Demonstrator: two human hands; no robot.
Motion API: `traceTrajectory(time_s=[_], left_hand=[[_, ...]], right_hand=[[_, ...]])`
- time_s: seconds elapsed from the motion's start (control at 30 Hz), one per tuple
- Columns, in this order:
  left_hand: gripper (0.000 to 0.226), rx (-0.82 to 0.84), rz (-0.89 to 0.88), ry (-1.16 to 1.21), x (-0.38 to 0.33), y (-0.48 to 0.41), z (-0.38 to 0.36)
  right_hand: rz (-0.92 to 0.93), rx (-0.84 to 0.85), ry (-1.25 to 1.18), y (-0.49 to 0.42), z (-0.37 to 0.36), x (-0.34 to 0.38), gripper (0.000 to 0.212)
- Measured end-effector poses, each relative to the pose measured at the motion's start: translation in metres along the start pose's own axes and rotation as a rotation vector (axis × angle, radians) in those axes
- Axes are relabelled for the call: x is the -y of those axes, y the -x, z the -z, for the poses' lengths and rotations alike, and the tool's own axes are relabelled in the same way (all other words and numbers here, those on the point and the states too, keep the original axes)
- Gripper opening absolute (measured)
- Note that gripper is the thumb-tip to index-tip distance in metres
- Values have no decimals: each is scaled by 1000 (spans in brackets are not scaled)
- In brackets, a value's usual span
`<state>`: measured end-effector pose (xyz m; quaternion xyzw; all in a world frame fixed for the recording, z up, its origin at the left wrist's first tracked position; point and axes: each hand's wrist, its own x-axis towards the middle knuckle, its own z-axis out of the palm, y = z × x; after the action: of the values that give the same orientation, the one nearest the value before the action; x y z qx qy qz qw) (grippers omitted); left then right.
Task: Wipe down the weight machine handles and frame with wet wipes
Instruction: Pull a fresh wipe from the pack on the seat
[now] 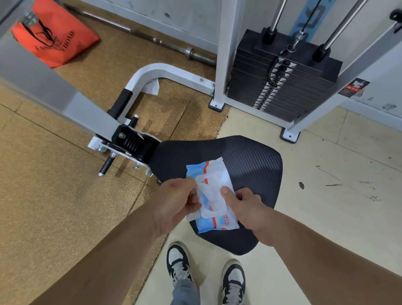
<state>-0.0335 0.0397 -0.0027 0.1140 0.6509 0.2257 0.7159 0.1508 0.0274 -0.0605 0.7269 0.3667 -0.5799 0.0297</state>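
Blue-and-white plastic film forms the wet wipe pack [213, 172], which sits over the black seat pad [253, 164] of the weight machine, directly in front of the person. Whether it rests on the pad or is held just above it cannot be determined. Probable step: opening the pack to draw a wipe. Hazards, judged from this position: if the translucent lid [211, 198] is pulled without enough counter-pressure, the whole pack may lift or slide off the pad onto the floor. A hard tug on a sheet may bring out several wipes in a clump, or tear one. A lid not closed afterwards would let the other wipes dry out. No wipe is in either hand, and the white frame tube [166, 69] and the weight stack [282, 79] stand well apart from the hands, so no wiping is under way. One crumpled white sheet [152, 86] lies against the frame tube near the floor. Pose: both forearms reach forward and down, converging on the pack. The left hand [174, 199] has its fingers curled and pinches the left edge of the lid. The right hand [246, 205] grips the pack's right edge, thumb flat on top, other fingers curled at the side.
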Motion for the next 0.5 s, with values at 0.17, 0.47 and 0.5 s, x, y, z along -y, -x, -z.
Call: traceTrajectory(time_s=[0.17,0.47,0.5], left_hand=[[9,-426,-269,-383,14,-3,-11],[23,-476,-629,-959,41,-10,-23],[17,-473,-604,-916,41,-11,-24]], right_hand=[[1,-15,21,-1,-2,0,62],[-8,-8,4,-6,-3,-4,61],[-4,-11,10,-6,-3,-4,60]])
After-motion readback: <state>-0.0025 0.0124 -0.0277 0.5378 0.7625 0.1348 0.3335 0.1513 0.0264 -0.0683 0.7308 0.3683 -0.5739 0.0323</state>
